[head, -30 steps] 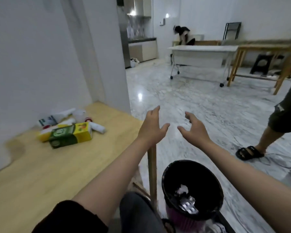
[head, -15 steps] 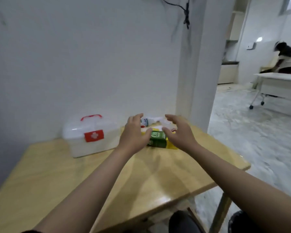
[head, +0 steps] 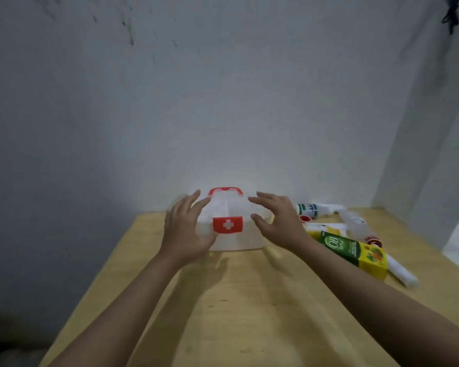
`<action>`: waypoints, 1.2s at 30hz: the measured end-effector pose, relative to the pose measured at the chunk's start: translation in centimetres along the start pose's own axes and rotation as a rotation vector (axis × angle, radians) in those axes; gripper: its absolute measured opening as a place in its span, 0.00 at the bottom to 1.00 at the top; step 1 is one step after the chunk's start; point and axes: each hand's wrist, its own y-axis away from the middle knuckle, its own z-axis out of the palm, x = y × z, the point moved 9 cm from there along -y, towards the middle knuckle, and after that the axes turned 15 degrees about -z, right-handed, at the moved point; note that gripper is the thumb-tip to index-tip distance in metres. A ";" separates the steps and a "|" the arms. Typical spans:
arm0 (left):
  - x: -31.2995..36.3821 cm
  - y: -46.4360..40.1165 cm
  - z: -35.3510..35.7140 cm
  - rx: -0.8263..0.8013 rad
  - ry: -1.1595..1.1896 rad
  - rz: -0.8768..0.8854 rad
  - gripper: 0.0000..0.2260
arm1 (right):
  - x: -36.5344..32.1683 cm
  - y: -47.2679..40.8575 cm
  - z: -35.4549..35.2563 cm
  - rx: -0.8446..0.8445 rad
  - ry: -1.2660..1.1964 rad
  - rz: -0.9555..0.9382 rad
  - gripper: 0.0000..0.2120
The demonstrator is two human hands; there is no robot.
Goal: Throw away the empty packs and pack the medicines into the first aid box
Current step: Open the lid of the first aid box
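Left hand (head: 187, 231) and right hand (head: 278, 223) spread beside first aid box (head: 232, 234), wooden table (head: 249, 300)

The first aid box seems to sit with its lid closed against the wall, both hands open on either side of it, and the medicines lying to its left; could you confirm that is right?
Not quite: the head view shows the medicines lying to the right of the first aid box, not its left. The rest holds: its lid is closed, it sits by the wall, and the left hand and right hand are open on either side.
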 end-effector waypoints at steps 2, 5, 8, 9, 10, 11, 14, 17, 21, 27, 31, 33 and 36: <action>-0.8 -0.2 0.7 -0.032 -0.013 -0.003 0.33 | 0.5 -0.2 0.3 0.025 -0.003 -0.006 0.17; -1.6 -0.4 1.4 -0.032 0.023 -0.003 0.32 | 1.2 -0.2 0.6 0.073 -0.040 -0.008 0.16; -1.9 -0.7 1.4 0.035 0.045 0.010 0.30 | 1.4 0.0 0.8 0.108 -0.070 -0.026 0.16; -2.0 -0.7 1.4 0.055 0.046 0.016 0.29 | 1.4 0.1 0.8 0.115 -0.081 -0.027 0.16; -2.0 -0.8 1.4 0.071 0.046 0.021 0.28 | 1.5 0.2 0.9 0.120 -0.093 -0.023 0.16; -2.0 -0.8 1.5 0.085 0.042 0.025 0.28 | 1.6 0.2 1.0 0.121 -0.104 -0.016 0.16; -2.2 -0.9 1.6 0.108 0.027 0.040 0.27 | 1.9 0.2 1.2 0.117 -0.118 -0.012 0.17; -1.9 -0.6 1.3 0.128 0.018 0.079 0.28 | 1.9 0.3 1.2 0.118 -0.139 -0.008 0.17; -1.8 -0.5 0.7 0.155 0.102 0.002 0.29 | 1.7 0.4 1.1 0.105 -0.167 0.005 0.16; -2.8 -1.7 2.1 0.094 0.177 -0.363 0.39 | 1.8 0.9 1.6 0.092 -0.191 0.107 0.17; -3.3 -1.4 2.6 0.090 0.223 -0.459 0.42 | 0.9 1.6 2.0 0.077 -0.236 0.078 0.20; -3.4 -1.2 2.3 0.115 0.265 -0.479 0.42 | 0.4 1.9 2.2 0.073 -0.253 0.030 0.19; -3.0 -0.7 1.5 0.163 0.305 -0.474 0.42 | -0.2 2.3 2.8 0.031 -0.225 -0.046 0.16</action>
